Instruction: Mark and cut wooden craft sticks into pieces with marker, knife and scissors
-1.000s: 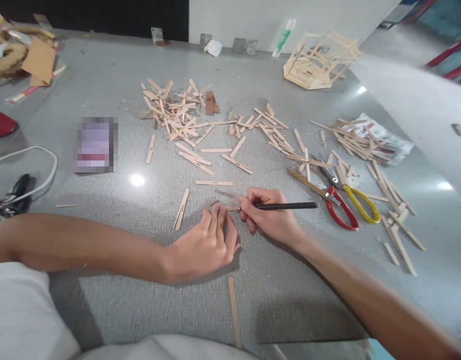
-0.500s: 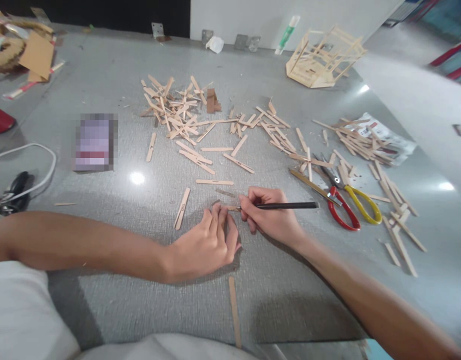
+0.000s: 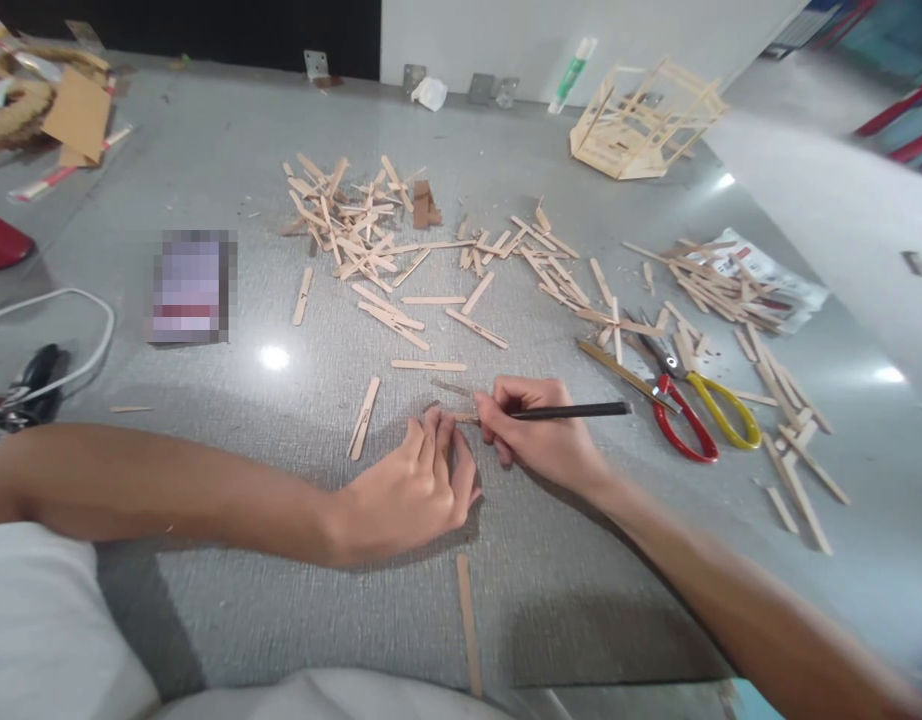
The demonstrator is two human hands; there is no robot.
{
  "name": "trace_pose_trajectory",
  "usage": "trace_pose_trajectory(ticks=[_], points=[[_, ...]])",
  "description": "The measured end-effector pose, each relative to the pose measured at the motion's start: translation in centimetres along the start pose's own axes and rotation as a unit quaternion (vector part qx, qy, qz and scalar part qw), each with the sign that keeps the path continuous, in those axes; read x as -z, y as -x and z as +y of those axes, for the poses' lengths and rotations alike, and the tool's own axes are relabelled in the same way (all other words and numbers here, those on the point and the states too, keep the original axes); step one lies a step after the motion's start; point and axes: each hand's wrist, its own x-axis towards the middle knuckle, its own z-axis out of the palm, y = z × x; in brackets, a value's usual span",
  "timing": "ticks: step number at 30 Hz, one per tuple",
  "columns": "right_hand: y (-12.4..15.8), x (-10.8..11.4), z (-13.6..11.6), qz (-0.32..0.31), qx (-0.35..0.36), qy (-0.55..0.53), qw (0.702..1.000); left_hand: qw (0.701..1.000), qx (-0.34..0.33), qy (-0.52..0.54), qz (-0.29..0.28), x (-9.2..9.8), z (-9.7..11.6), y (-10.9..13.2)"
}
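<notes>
R hand [image 3: 542, 432] clamped on blk tool [image 3: 573, 411], L hand [image 3: 410, 488] at wood stick [image 3: 465, 418], can't tell if gripping.

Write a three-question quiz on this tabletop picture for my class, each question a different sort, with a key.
1. Short answer: Which hand holds the slim black tool?

2. True or false: The scissors are red all over.

3. Multiple choice: Compared with the scissors, the open wooden frame stands
a) nearer the camera
b) farther from the camera
c) on top of them

Key: 1. The right hand. 2. False; they also show yellow. 3. b.
</notes>
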Motion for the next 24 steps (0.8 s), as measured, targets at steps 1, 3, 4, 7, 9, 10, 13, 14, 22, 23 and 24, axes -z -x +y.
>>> trace_pose_trajectory(ticks=[1, 3, 4, 7, 9, 10, 13, 14, 22, 23, 24], points=[[-0.02, -0.04, -0.01, 0.002, -0.004, -0.007, 1.000, 1.000, -0.001, 0.001, -0.001, -0.03, 0.01, 0.00], [-0.06, -0.10, -0.04, 0.008, -0.013, -0.025, 1.000, 1.000, -0.002, 0.001, 0.000, -0.12, 0.03, 0.00], [-0.07, -0.13, -0.06, 0.011, -0.017, -0.032, 0.999, 1.000, -0.003, 0.002, 0.001, -0.17, 0.05, 0.00], [-0.09, -0.16, -0.18, 0.016, -0.013, -0.038, 0.999, 1.000, -0.005, 0.003, 0.001, -0.28, 0.06, 0.01], [-0.09, -0.18, -0.22, 0.013, -0.002, -0.029, 0.999, 1.000, -0.007, 0.004, -0.001, -0.28, 0.04, 0.01], [-0.10, -0.19, -0.22, 0.010, 0.001, -0.024, 1.000, 1.000, -0.007, 0.003, -0.001, -0.27, 0.02, 0.00], [-0.15, -0.29, -0.12, 0.003, 0.000, -0.018, 1.000, 1.000, -0.007, -0.002, 0.000, -0.23, -0.03, -0.04], [-0.17, -0.33, -0.09, 0.004, -0.002, -0.020, 1.000, 1.000, -0.008, -0.003, 0.000, -0.24, -0.03, -0.05], [-0.24, -0.33, -0.11, 0.006, -0.016, -0.028, 0.999, 1.000, -0.004, -0.004, 0.001, -0.27, 0.07, -0.01], [-0.23, -0.32, -0.10, 0.006, -0.016, -0.027, 0.999, 1.000, -0.003, -0.003, 0.001, -0.26, 0.08, -0.02], [-0.22, -0.33, -0.08, 0.006, -0.016, -0.025, 1.000, 1.000, -0.002, -0.004, 0.002, -0.26, 0.09, -0.02]])
